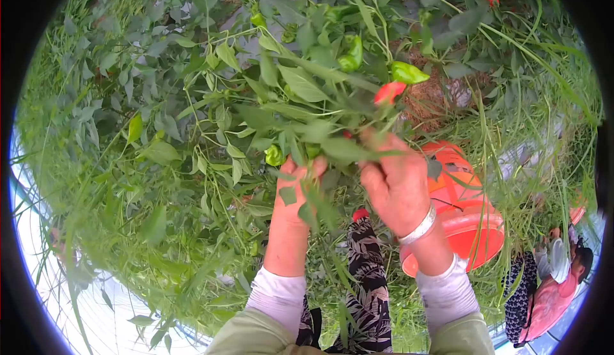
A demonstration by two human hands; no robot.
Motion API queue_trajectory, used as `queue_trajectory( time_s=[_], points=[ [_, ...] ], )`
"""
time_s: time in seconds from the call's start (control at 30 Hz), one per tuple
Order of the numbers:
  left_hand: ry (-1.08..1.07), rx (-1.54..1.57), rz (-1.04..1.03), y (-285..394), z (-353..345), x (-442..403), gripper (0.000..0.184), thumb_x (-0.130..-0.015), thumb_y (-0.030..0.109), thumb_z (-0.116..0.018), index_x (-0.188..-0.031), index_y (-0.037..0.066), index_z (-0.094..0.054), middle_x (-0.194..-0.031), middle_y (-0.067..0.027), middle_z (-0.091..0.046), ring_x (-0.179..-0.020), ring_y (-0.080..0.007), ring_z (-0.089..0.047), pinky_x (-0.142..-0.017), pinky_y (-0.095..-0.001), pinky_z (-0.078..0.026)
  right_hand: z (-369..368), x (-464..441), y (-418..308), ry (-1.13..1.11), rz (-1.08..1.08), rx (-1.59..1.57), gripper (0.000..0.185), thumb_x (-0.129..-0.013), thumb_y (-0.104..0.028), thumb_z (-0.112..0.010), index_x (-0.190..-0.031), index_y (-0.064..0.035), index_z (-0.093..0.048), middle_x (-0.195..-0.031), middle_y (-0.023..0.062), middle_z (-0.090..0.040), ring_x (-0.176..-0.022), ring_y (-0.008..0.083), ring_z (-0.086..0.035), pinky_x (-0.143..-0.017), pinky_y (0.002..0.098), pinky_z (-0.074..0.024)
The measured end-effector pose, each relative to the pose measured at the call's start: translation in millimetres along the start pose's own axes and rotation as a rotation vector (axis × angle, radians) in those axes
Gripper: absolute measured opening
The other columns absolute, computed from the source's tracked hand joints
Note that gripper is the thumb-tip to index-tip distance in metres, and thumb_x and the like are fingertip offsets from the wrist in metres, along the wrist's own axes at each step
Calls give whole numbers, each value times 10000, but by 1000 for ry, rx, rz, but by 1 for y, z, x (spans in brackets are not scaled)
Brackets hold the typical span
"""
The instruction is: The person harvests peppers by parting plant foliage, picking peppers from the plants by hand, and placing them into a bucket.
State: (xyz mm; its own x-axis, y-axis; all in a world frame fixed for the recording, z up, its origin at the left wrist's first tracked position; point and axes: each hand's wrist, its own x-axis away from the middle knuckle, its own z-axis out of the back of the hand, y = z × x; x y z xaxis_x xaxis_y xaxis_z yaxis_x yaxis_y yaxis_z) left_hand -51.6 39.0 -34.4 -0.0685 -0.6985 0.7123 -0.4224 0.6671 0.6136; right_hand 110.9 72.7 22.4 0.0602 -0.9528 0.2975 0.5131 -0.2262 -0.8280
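Observation:
My left hand (pixel 297 185) reaches into a leafy pepper plant (pixel 304 86); its fingers are closed among the stems and partly covered by leaves. A small green pepper (pixel 275 155) hangs just beside it. To its right, my right hand (pixel 400 179) is closed at the foliage, with a white band on the wrist. Its fingertips are blurred, and what they grip is hidden. Above that hand are a red pepper (pixel 389 93) and a bright green pepper (pixel 409 72). Another green pepper (pixel 351 53) hangs further up among the leaves.
An orange-red bucket (pixel 464 192) stands in the grass right beside my right forearm. My patterned trouser leg (pixel 368 278) shows below. At the lower right is another person (pixel 550 304) in a pink top. Dense plants and tall grass (pixel 96 182) surround everything.

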Motion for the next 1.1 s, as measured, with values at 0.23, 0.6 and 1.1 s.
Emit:
queue_trajectory(
  time_s=[0.23,0.6,1.1],
  points=[
    [-93,575,205,15,-6,-1,368,-913,428,-388,-1142,174,-522,-1127,-38,-551,-1009,-247,-518,-721,-442,-442,23,0,45,54,-254,-214,308,-743,-33,-572,-1046,3,-527,-804,128,-599,-592,200,-565,-570,294,-454],
    [58,501,164,14,-15,2,415,-907,399,-436,-1179,91,-490,-1136,-88,-543,-977,-262,-534,-790,-457,-447,-13,29,-29,-25,-166,-199,342,-703,-102,-650,-1023,-12,-567,-807,133,-580,-612,257,-572,-573,319,-481],
    [-198,-874,-353,0,4,14,352,-743,97,-613,-1087,23,-583,-1053,-152,-598,-951,-312,-570,-819,-353,-453,-32,30,-1,-122,-232,-116,459,-603,-171,-738,-976,22,-553,-732,150,-581,-590,274,-566,-556,337,-470]
  ],
)
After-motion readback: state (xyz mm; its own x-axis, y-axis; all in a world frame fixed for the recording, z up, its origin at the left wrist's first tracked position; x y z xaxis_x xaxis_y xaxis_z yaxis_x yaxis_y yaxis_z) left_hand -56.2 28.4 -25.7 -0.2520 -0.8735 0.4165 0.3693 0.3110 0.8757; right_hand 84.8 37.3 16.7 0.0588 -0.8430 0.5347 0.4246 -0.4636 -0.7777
